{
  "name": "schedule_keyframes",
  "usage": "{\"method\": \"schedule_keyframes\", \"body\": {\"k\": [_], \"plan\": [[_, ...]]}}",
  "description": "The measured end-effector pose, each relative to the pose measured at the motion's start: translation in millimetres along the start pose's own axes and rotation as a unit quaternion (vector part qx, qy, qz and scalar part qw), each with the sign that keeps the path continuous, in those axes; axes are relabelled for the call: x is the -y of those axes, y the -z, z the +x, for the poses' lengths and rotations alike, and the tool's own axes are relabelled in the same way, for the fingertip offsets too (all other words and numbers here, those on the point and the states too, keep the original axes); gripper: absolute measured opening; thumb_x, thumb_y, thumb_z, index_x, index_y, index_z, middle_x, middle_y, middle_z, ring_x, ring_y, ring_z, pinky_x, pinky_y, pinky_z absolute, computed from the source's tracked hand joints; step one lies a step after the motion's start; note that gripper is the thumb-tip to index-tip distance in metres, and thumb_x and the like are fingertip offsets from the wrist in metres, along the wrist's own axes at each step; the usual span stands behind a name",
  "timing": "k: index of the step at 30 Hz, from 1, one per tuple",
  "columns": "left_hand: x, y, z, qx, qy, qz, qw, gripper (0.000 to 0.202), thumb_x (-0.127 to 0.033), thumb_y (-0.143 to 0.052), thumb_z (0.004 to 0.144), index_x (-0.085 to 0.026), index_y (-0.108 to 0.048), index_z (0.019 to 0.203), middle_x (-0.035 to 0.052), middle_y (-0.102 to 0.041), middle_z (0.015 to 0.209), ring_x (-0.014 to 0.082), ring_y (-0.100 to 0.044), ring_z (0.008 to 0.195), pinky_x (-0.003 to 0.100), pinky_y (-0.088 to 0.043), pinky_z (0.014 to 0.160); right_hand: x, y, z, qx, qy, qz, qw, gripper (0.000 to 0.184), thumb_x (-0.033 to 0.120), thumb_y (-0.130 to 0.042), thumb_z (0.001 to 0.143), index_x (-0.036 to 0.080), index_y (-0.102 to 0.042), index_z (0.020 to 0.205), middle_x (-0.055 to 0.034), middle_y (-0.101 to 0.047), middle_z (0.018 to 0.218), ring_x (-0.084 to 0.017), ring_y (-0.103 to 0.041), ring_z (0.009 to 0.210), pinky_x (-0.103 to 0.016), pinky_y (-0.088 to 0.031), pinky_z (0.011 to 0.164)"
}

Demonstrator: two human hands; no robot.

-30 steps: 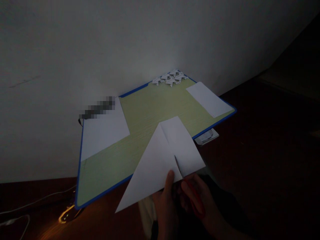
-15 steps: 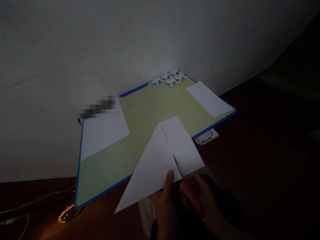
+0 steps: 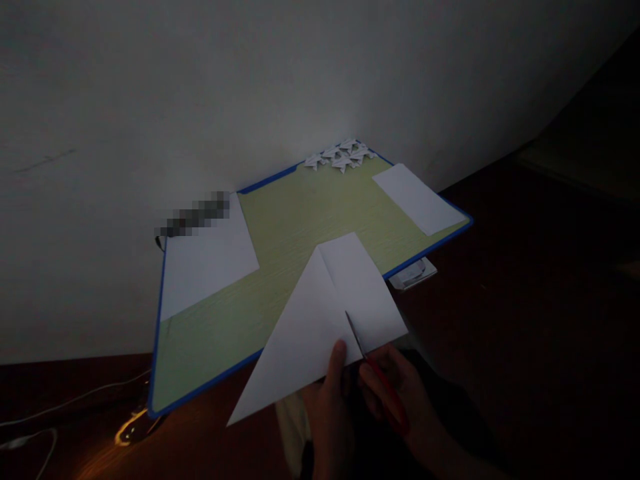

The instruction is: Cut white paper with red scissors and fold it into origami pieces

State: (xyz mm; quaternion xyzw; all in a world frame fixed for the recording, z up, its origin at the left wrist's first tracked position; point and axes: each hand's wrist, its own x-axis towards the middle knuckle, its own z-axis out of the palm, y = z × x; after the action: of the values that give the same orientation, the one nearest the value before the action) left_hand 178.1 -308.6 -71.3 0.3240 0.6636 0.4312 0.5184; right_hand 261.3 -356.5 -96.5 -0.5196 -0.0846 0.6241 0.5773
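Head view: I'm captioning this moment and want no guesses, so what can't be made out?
All in the head view:
Red-handled scissors: lower blade, hidden by the held paper.
Left hand: its grip underneath, hidden by that paper and shadow.
Dark item at left: blurred by pixelation.
Folded paper pieces: exact count, too small and crowded.

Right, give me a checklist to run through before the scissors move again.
1. Paper held: ok, the left hand grips its near edge, thumb on top.
2. Scissors in hand: ok, the right hand holds the red handles.
3. Blade in line with the crease: ok, roughly.
4. Thumb off the blade: ok, but close.
5. Underside clear of fingers: cannot tell, the paper hides it.
6. Light: not ok, the scene is dim.
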Motion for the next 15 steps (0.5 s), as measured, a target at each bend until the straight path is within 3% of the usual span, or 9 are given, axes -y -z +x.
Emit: {"method": "schedule_keyframes", "body": {"k": [7, 15], "plan": [[-9, -3.3, -3, -0.004, 0.043, -0.046, 0.998, 0.041, -0.05, -0.084, 0.07, -0.013, -0.072, 0.081, 0.0045, -0.066, 0.061, 0.0179, -0.061, 0.052, 0.027, -0.049, 0.049, 4, -2, -1, -0.006, -0.009, 0.006, 1.0, 0.058, 0.066, -0.088, 0.065, 0.019, -0.057, 0.079, 0.0045, -0.06, 0.059, -0.008, -0.049, 0.045, -0.019, -0.035, 0.042], [-17, 1.4, -5, -0.005, 0.061, -0.02, 0.998, 0.041, -0.046, -0.088, 0.066, -0.011, -0.072, 0.078, 0.0057, -0.069, 0.065, 0.0169, -0.06, 0.055, 0.026, -0.049, 0.051, 6, -4, 0, -0.02, -0.018, 0.008, 1.0, 0.06, 0.065, -0.092, 0.058, 0.019, -0.057, 0.074, 0.0058, -0.058, 0.055, -0.006, -0.046, 0.04, -0.018, -0.033, 0.039]]}}
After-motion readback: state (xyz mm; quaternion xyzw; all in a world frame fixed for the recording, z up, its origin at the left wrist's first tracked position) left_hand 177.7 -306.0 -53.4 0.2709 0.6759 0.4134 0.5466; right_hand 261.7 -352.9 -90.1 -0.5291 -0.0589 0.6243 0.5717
